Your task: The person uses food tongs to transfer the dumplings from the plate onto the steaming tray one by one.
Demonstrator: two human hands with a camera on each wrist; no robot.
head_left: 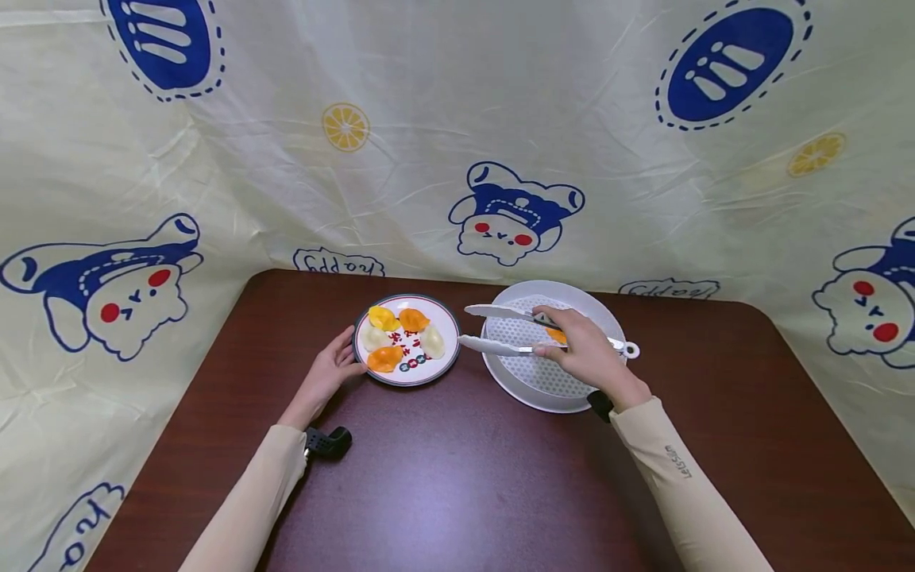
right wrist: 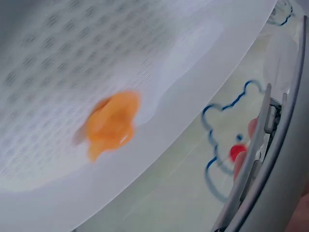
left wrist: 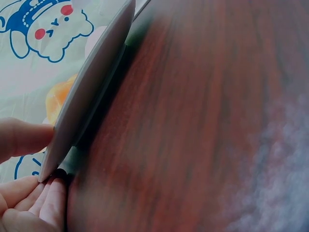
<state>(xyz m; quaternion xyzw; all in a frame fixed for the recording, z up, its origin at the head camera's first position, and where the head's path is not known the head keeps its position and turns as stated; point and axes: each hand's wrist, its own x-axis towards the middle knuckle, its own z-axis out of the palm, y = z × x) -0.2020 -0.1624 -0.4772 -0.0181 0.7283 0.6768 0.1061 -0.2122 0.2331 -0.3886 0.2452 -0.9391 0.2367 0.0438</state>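
While your left hand point(head_left: 333, 367) pinched the left rim of the round plate point(head_left: 409, 378), thumb above and fingers beneath, your right hand point(head_left: 586, 353) gripped the tongs point(head_left: 500, 347) over the white perforated basket point(head_left: 532, 386). Their tips stood apart, reaching past the basket's left edge. One orange dumpling point(right wrist: 113, 124) lay inside the basket; five dumplings point(head_left: 413, 320), two orange, one yellow and two pale, sat on your plate, left of the basket on the brown surface point(head_left: 443, 477).
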